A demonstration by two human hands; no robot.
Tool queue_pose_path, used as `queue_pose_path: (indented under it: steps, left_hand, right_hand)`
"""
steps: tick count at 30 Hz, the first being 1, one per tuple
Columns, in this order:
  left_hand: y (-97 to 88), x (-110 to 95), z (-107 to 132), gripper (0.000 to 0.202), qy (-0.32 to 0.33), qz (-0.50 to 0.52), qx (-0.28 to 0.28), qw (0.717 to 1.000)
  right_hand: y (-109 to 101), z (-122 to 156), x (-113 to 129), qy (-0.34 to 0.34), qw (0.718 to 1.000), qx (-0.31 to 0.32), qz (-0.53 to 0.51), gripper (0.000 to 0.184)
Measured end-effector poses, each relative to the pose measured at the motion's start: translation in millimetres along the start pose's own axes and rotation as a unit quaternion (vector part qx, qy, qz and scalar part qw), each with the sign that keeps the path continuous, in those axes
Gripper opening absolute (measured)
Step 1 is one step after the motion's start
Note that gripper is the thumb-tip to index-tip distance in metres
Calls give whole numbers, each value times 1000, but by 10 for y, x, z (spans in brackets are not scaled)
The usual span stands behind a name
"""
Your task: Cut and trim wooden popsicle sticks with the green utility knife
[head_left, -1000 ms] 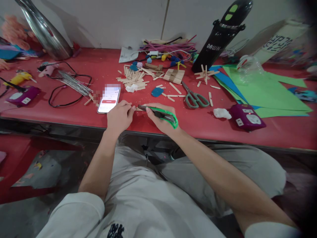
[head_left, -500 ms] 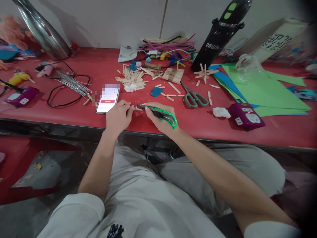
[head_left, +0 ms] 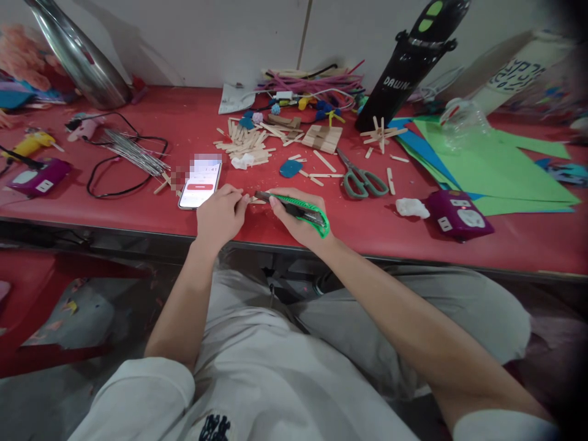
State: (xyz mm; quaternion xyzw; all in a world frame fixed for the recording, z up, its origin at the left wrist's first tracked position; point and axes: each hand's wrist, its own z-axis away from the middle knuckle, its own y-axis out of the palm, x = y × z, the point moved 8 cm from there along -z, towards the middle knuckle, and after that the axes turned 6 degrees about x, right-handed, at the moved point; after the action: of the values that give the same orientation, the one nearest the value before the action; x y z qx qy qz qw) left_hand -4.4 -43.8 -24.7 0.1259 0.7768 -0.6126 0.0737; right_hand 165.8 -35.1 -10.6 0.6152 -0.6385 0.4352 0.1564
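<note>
My right hand (head_left: pixel 301 217) is closed around a green box cutter (head_left: pixel 303 211), its dark tip pointing left. Just beyond that tip, a small pale wooden stick (head_left: pixel 256 201) lies at the tabletop, mostly covered by my fingers. My left hand (head_left: pixel 221 214) pinches the stick's left end with thumb and fingers. Beside the left hand rests a lit phone (head_left: pixel 201 184). Past both hands is a pile of cut wooden sticks (head_left: pixel 245 144), with a blue piece (head_left: pixel 291 168) nearer to me.
Green-handled scissors (head_left: pixel 365 184) lie right of the hands. Further right are a purple power socket box (head_left: pixel 459 214), a white lump (head_left: pixel 412 208) and green paper sheets (head_left: pixel 509 159). A black bottle (head_left: pixel 395 73) stands behind. Metal wires (head_left: pixel 135 152) and a black cable (head_left: pixel 92 184) lie left.
Both hands stay almost in place, with the box cutter against the stick area. The view has shifted very slightly; nothing else visibly differs.
</note>
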Motion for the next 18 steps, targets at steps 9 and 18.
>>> queue_pose_path:
  steps: [9, 18]
  left_hand:
    - [2, -5, 1, 36, 4, -6, -1, 1000]
    - [10, 8, 3, 36, 7, 0, -8, 1000]
  right_hand:
    - [2, -4, 6, -10, 1000, 1, -11, 20]
    - [5, 2, -15, -9, 1000, -4, -2, 21]
